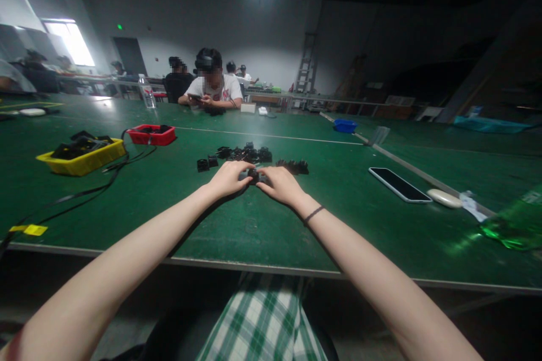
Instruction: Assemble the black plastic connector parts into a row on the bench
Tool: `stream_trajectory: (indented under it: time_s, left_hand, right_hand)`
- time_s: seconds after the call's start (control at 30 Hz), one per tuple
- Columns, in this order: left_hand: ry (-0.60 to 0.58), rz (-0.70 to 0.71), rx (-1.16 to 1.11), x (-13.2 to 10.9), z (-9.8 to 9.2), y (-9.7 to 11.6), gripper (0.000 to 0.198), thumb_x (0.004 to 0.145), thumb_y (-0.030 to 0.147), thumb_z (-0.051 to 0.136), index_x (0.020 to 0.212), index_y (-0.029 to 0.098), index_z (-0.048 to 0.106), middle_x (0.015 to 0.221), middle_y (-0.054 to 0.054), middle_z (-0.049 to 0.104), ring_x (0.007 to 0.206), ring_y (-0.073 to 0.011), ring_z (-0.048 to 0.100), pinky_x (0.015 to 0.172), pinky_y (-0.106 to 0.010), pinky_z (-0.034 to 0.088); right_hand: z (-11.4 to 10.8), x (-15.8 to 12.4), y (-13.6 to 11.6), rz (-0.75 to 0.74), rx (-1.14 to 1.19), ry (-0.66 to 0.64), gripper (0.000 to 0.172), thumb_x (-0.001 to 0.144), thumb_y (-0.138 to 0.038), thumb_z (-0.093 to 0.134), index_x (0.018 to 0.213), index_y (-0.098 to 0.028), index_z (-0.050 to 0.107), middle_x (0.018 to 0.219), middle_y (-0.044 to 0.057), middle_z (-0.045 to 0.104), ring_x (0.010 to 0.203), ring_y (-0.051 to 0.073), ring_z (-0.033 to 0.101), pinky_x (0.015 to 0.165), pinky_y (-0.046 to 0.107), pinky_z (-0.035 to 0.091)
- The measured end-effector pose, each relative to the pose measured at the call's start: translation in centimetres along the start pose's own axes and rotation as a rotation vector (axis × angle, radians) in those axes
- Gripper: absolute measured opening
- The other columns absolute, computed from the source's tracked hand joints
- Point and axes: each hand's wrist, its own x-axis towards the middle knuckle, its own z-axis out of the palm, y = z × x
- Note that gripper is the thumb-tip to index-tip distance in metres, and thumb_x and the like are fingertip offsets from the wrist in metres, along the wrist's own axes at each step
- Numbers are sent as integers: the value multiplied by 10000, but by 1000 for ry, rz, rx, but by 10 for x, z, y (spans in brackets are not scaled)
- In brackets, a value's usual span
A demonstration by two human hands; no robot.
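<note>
Between my two hands, low over the green table (254, 231), is a small black plastic part (253, 175). My left hand (231, 177) pinches it from the left, thumb and forefinger closed on its side. From the right, the fingers of my right hand (278, 181) grip the same part. Its exact kind is too small and dark to make out. Just beyond my fingers lies a loose heap of similar black parts (248, 153). A tight row of black parts (293, 166) stands right behind my right hand, and a pair of single parts (204, 165) sits beyond my left.
A yellow bin (87, 164) and a red bin (152, 136) hold black parts at left, with black cables (114, 175) beside them. On the right are a phone (398, 185), a pale oval object (444, 198) and a green bottle (516, 220). Across the table a person (215, 87) holds a phone.
</note>
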Motion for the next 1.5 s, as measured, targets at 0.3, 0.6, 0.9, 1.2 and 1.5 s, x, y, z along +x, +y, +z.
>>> stream_trajectory:
  time_s: [0.3, 0.6, 0.9, 1.2, 1.5]
  left_hand:
    - [10, 21, 6, -1, -1, 1, 272, 822, 238, 600, 1086, 181, 639, 1104, -80, 688, 1041, -226, 632, 917, -366, 486]
    - [11, -10, 19, -1, -3, 4, 282, 826, 249, 607, 1096, 181, 654, 1057, -84, 661, 962, -225, 640, 863, -351, 501]
    - [11, -22, 39, -2, -2, 4, 304, 835, 279, 596, 1124, 203, 650, 1035, -79, 622, 948, -226, 631, 848, -347, 502]
    - [22, -2, 44, -2, -2, 5, 329, 833, 302, 591, 1136, 190, 654, 992, -80, 630, 900, -217, 631, 816, -337, 498]
    - [18, 29, 11, -1, -4, 4, 290, 835, 301, 611, 1108, 213, 654, 1033, -62, 680, 973, -223, 637, 874, -355, 489]
  right_hand:
    - [0, 1, -1, 5, 41, -2, 287, 855, -260, 633, 1108, -126, 624, 1063, 134, 702, 952, 247, 661, 835, 371, 491]
    - [1, 2, 0, 24, 99, 5, 264, 849, -252, 642, 1082, -127, 638, 1011, 121, 710, 903, 222, 662, 809, 343, 496]
    - [3, 1, 1, 32, 90, 17, 263, 847, -267, 642, 1064, -120, 628, 1040, 128, 682, 920, 231, 640, 834, 359, 489]
    - [5, 0, 2, -9, 128, 53, 276, 825, -260, 650, 1059, -123, 597, 1034, 126, 674, 943, 242, 632, 849, 370, 483]
    - [2, -1, 1, -32, 133, 58, 356, 829, -284, 651, 1140, -131, 570, 1105, 136, 662, 1003, 250, 623, 887, 395, 474]
